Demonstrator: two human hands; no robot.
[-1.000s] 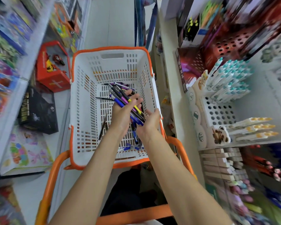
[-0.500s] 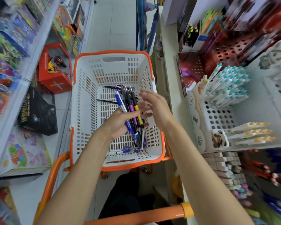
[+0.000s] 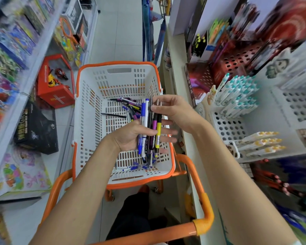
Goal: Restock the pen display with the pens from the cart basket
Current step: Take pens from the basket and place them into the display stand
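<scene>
Pen bundle (image 3: 149,128): lies across the upturned, flat-fingered left hand (image 3: 129,137), above the cart basket (image 3: 88,121). Right hand (image 3: 175,110) pinches the upper ends, probably squaring them for slotting. Loose pens (image 3: 131,106) lie on the basket floor. Pen display (image 3: 226,128) stands close by on the right.

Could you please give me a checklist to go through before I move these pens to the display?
1. Grip on bundle of pens: ok, it lies across the left hand, the right hand pinching its top.
2. Ends level: not ok, lower ends staggered.
3. Bundle above basket: ok.
4. Basket emptied: not ok, loose pens lie inside.
5. Free slot in pen display: cannot tell.
</scene>
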